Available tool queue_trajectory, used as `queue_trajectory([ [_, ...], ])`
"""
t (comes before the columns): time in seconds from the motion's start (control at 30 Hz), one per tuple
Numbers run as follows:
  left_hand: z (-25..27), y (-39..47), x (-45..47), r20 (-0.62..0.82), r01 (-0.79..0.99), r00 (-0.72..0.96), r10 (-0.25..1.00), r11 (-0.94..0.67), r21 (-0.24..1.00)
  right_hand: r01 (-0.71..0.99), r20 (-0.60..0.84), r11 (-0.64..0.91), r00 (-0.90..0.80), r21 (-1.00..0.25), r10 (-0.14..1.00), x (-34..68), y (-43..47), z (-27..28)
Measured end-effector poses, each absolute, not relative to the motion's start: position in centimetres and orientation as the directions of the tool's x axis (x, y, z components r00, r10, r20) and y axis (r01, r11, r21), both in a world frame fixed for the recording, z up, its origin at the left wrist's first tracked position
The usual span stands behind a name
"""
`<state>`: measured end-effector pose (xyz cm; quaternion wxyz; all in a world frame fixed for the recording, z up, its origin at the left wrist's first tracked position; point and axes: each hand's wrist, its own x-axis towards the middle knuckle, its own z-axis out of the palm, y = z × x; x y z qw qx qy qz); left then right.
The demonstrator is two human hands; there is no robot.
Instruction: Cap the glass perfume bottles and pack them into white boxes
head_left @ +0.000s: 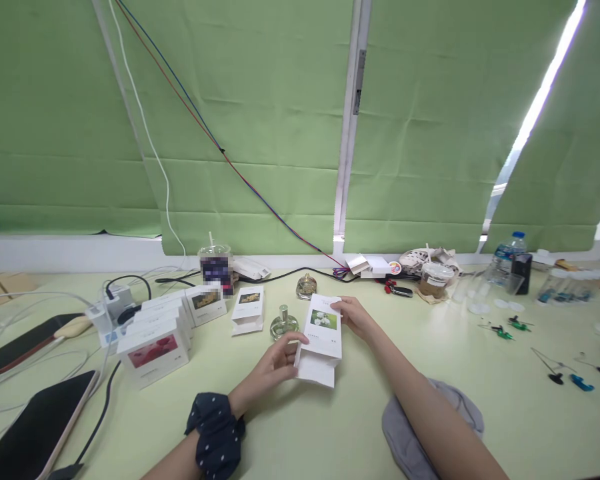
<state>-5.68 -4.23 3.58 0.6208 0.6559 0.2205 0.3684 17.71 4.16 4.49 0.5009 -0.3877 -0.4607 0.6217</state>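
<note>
Between my hands is a white perfume box (325,340) with a white-flower picture, its near end flap hanging open. My left hand (275,363) pinches its lower left edge, thumb on top. At its upper right edge, my right hand (356,317) grips it with thumb on the front. A round glass perfume bottle (283,325) stands just left of the box. Behind the box is a second bottle (307,287) with darker contents. Another white box (248,311) with a yellow-flower picture lies left of the bottles, its near end seemingly open.
A row of white boxes (155,357) stands at left, near chargers, cables and two dark-screened devices, including a phone (45,420). A drink cup (216,267) stands at the back. Grey cloth (430,427) lies under my right forearm. Small wired parts (503,332) and clear tubes are at right.
</note>
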Motion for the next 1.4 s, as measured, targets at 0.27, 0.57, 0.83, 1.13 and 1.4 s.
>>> queue_trajectory([
  [0.27, 3.7, -4.4, -5.3, 0.152, -0.126, 0.599, 0.786, -0.095, 0.987, -0.249, -0.024, -0.077, -0.21, -0.965, 0.977, 17.2, 4.1, 4.0],
  [0.57, 5.3, -4.3, -5.6, 0.299, -0.144, 0.303, 0.905, -0.267, 0.953, -0.352, 0.393, 0.302, -0.224, -0.886, 0.892, 16.8, 2.9, 5.7],
  [0.83, 5.2, -3.8, -6.3, 0.359, -0.119, 0.221, 0.907, -0.34, 0.933, -0.242, 0.481, 0.418, -0.518, -0.876, 0.707, 15.0, 0.3, 7.0],
  [1.13, 4.7, -3.7, -6.5, 0.338, -0.173, 0.202, 0.919, -0.306, 0.936, -0.181, 0.465, 0.446, -0.556, -0.876, 0.689, 14.4, -0.2, 6.6],
  [1.4, 4.2, -3.6, -6.5, 0.355, -0.224, 0.236, 0.905, -0.305, 0.926, -0.175, 0.476, 0.453, -0.489, -0.874, 0.731, 13.9, -0.5, 6.6],
])
